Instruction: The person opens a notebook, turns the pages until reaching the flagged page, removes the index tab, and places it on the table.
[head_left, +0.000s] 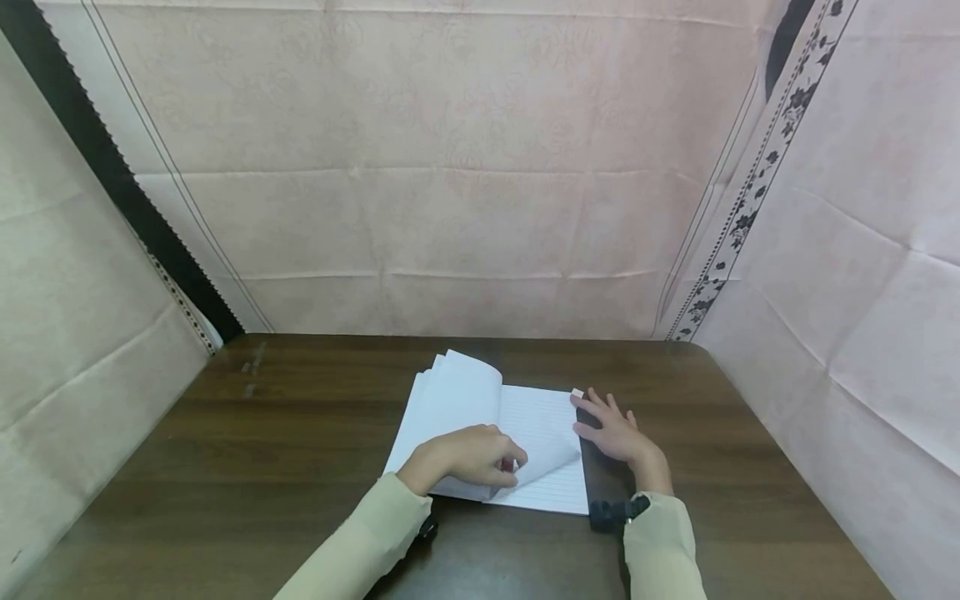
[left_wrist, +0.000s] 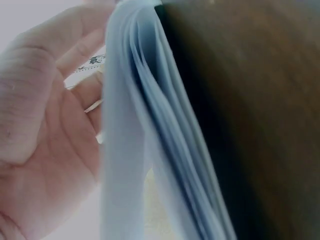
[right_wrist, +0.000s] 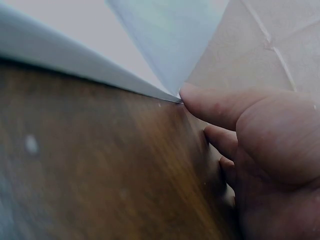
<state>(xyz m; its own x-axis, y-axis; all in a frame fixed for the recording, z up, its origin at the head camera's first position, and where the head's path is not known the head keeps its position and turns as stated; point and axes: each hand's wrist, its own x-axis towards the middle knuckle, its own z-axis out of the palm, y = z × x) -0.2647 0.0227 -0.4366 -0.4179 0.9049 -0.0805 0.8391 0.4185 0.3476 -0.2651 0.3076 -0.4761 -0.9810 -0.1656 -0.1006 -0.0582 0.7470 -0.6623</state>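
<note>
An open notebook (head_left: 536, 417) with lined white pages lies on the brown table. Its left-hand pages (head_left: 457, 396) curve up from the fold. My left hand (head_left: 468, 454) is over the lower middle, its curled fingers and thumb pinching a lifted page (head_left: 551, 461). In the left wrist view, bent pages (left_wrist: 125, 130) stand beside the palm and hide the fingertips. My right hand (head_left: 617, 432) rests at the notebook's right edge with fingers spread. Its thumb (right_wrist: 210, 105) touches the notebook's edge in the right wrist view.
The brown table (head_left: 262, 467) stretches out around the notebook. Pale cloth (head_left: 465, 208) hangs behind it and along both sides. A dark wrist strap (head_left: 618, 512) sits at the right sleeve. A small white piece (head_left: 577, 392) shows at the notebook's top right corner.
</note>
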